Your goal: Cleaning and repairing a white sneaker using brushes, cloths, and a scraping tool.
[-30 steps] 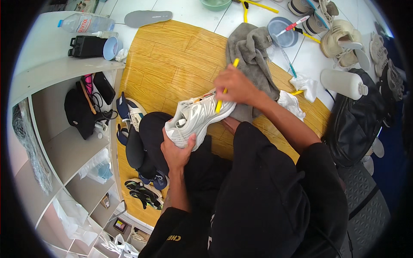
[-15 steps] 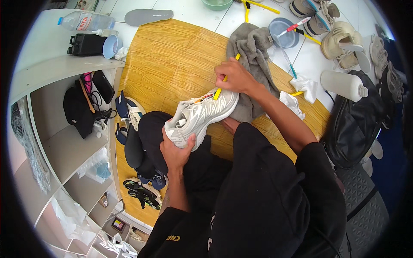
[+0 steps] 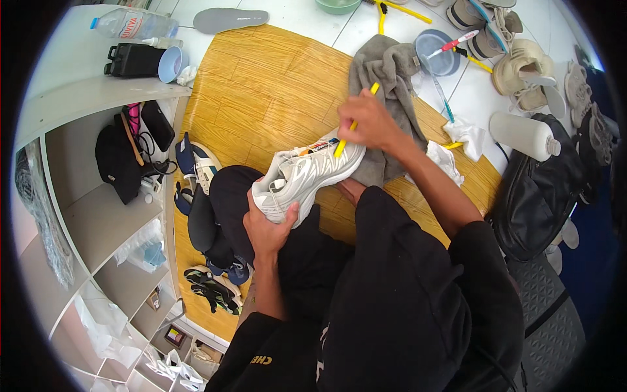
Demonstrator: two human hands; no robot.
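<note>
Between the knees we saw the shoe (image 3: 307,175), toe pointing away; the left hand (image 3: 269,230) grasped its heel, apparently to keep it steady. The right hand (image 3: 367,121) was closed around a yellow handle (image 3: 345,140), its lower end at the forefoot; whether it carried bristles we could not tell. Beyond the toe a grey towel (image 3: 384,65) was bunched on the mat (image 3: 261,85), probably for easy reach. Farther out we noted a blue bowl (image 3: 432,43) with a red toothbrush (image 3: 462,40) across it, perhaps parked there, and near the right arm, a white bottle (image 3: 519,134).
</note>
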